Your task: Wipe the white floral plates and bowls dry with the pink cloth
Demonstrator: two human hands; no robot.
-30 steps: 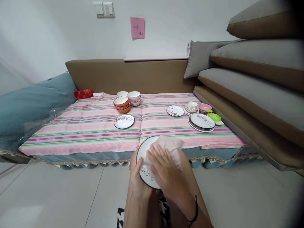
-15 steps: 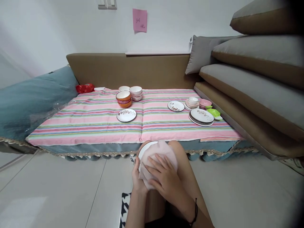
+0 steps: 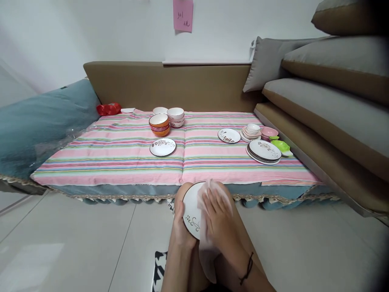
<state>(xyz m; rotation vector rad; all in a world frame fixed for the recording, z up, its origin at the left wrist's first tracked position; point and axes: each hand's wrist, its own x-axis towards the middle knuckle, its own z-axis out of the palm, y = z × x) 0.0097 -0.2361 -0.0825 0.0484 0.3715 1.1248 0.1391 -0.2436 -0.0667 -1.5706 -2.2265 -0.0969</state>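
Over my knees, my left hand (image 3: pixel 182 230) grips the left edge of a white plate (image 3: pixel 191 205) with a dark rim and a brown floral print. The thumb lies along the rim, and the other fingers are hidden beneath. My right hand (image 3: pixel 221 222) holds a pale pink cloth (image 3: pixel 208 253) against the plate's right side, its fingers close together over the fabric. Part of the cloth hangs down between my legs, covering the right part of the plate. The wrist on that side wears a dark cord bracelet (image 3: pixel 248 268).
On the striped sheet (image 3: pixel 121 166) stand orange bowls (image 3: pixel 159 125), white bowls (image 3: pixel 176 117), one printed plate (image 3: pixel 163 147), another plate (image 3: pixel 229 136), a plate stack (image 3: pixel 265 151), small dishes (image 3: pixel 253 129), a pink bowl (image 3: pixel 269 132) and a green dish (image 3: pixel 280 146). Cushions (image 3: pixel 322 105) rise at right.
My right hand and the cloth have shifted toward the plate's right side, baring its left part and floral print. The cloth now hangs lower. The view has tilted slightly.
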